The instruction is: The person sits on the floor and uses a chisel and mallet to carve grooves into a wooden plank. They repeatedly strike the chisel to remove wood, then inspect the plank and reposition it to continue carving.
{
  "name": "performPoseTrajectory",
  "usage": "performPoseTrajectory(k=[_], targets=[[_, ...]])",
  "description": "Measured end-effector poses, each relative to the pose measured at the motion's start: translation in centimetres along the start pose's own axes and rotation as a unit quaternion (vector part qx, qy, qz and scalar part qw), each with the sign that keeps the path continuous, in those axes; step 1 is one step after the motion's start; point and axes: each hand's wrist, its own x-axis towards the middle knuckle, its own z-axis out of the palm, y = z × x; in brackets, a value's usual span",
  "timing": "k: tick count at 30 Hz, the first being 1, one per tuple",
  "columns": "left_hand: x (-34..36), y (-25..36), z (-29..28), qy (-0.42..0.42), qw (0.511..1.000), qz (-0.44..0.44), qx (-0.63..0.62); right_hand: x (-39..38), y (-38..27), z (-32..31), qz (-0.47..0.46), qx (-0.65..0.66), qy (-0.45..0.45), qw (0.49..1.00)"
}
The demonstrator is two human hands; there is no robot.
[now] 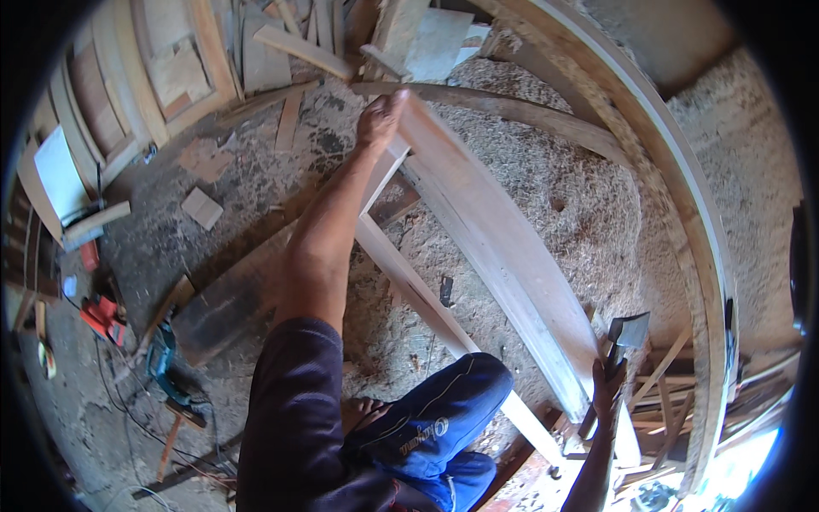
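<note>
My left hand (381,119) is closed on the upper corner of a pale wooden frame (499,256), whose long board runs diagonally down to the lower right. A narrower rail (409,286) of the frame passes beside my blue-trousered knee (465,388). My right hand (607,384), low on the right, grips the dark handle of a hatchet-like tool with a broad metal head (630,331), close against the lower end of the long board.
Door frames and boards (183,60) lean at the upper left. A red power tool (104,320) and a teal one (162,367) lie among cords at left. A curved-looking long beam (695,247) spans the right, near scrap wood (665,410). Sawdust covers the floor (563,213).
</note>
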Motion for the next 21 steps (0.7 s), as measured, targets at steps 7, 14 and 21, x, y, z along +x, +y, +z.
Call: performPoseTrajectory(k=[7, 14, 21], targets=[[1.3, -3.2, 4.4, -0.004, 0.999, -0.028, 0.024, 5.0, 1.0, 0.3, -0.003, 0.043, -0.024, 0.999], [1.6, -1.2, 4.3, -0.066, 0.997, -0.029, 0.017, 8.2, 3.2, 0.2, -0.020, 0.017, -0.019, 0.999], [2.1, -3.5, 5.6, -0.062, 0.997, 0.022, -0.037, 9.5, 2.5, 0.0, 0.011, -0.009, -0.052, 0.999]])
